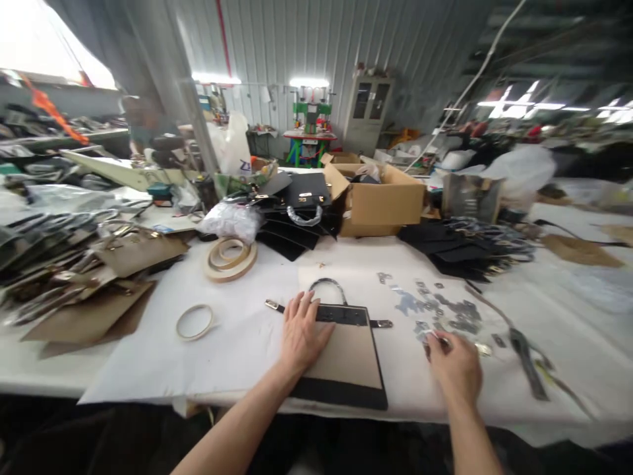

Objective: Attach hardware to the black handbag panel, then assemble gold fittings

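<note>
A flat bag panel [351, 356], beige in the middle with black borders, lies on the white table before me. A wrapped handle [328, 282] arches from its far edge, and short straps with metal ends stick out at both sides. My left hand [304, 333] rests flat on the panel's upper left, fingers stretched out. To the right, my right hand [452, 363] is closed in a pinch at the near edge of a scatter of small grey metal pieces [435, 307]. Whatever sits between its fingertips is too small to make out.
Tape rolls [230, 258] and a single tape ring [194, 322] lie left. Brown bag pieces [99, 303] are heaped far left. A cardboard box [386, 201] and black panels [445, 247] stand behind. A dark-handled tool [528, 363] with a cord lies right.
</note>
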The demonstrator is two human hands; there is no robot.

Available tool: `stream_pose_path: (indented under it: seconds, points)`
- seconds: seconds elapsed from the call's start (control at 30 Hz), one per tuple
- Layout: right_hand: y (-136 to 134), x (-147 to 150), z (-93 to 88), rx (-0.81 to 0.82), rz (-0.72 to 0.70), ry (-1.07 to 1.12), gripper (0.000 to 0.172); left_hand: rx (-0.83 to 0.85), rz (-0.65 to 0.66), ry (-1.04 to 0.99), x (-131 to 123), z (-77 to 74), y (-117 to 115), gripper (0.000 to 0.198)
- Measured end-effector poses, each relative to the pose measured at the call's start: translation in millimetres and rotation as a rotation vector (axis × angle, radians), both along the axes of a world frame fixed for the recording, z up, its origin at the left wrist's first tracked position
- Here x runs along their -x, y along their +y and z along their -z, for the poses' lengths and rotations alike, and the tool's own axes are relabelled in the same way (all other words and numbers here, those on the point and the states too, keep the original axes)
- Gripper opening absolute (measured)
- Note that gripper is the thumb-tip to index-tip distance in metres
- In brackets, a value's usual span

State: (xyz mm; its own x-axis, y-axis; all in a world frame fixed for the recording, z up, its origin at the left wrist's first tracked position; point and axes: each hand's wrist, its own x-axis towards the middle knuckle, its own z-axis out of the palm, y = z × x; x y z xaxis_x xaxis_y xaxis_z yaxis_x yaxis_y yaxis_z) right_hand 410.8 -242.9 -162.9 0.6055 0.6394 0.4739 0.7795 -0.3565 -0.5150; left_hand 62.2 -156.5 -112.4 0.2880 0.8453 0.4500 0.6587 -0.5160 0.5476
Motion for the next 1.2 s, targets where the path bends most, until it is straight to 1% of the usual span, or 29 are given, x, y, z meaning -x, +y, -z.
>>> stream_pose_path:
  seconds: [0.07,0.17,0.27,0.4,0.47,0.53,0.57,0.63,0.7,0.8,0.87,0.93,1.0,1.1,1.2]
  points:
    - [0.7,-4.4,3.3,-0.007,0.016,0.012,0.044,0.029,0.014,0.021,2.7,-3.4,-2.1,0.05]
    - [-2.4,-4.1,1.1,0.013,0.072,0.122,0.043,0.067,0.05,0.052,9.5,-8.6,-8.7,0.047]
    - [-6.4,0.8,-4.6,0.01,0.089,0.249,0.045,0.091,0.059,0.089,16.5,-8.8,-15.2,0.054]
    - [-9.0,12.7,-12.8,-0.159,0.065,0.337,0.05,0.105,0.027,0.122,20.5,-4.1,-16.6,0.056]
    - [-8.3,23.4,-17.6,-0.237,0.057,0.409,0.052,0.114,0.01,0.138,20.2,-2.9,-14.9,0.056]
    - [-4.4,38.0,-23.6,-0.285,0.019,0.505,0.053,0.123,0.002,0.149,18.8,-2.9,-12.3,0.056]
    - [-0.9,46.9,-27.5,-0.289,-0.018,0.548,0.053,0.125,-0.002,0.153,17.9,-3.2,-11.0,0.056]
    - [9.1,67.6,-37.9,-0.243,-0.145,0.607,0.051,0.126,-0.019,0.159,15.8,-3.7,-8.5,0.055]
    - [22.0,90.6,-52.0,-0.128,-0.337,0.625,0.046,0.12,-0.036,0.16,13.9,-3.8,-6.9,0.055]
    - [43.2,123.0,-74.9,0.074,-0.667,0.576,0.034,0.108,-0.031,0.158,12.8,-3.3,-6.2,0.055]
    - [56.4,139.2,-86.3,0.165,-0.816,0.536,0.028,0.102,-0.023,0.155,13.1,-2.6,-6.1,0.055]
    - [67.5,149.3,-92.5,0.227,-0.906,0.492,0.023,0.096,-0.023,0.151,13.7,-1.7,-5.9,0.057]
    - [76.4,154.3,-94.2,0.286,-0.966,0.433,0.019,0.092,-0.029,0.145,14.2,-0.5,-5.6,0.058]
    - [86.4,156.4,-92.1,0.355,-1.036,0.363,0.015,0.091,-0.034,0.138,14.3,1.6,-5.2,0.057]
    - [94.2,157.0,-87.9,0.413,-1.062,0.337,0.013,0.086,-0.035,0.13,14.3,2.8,-5.2,0.057]
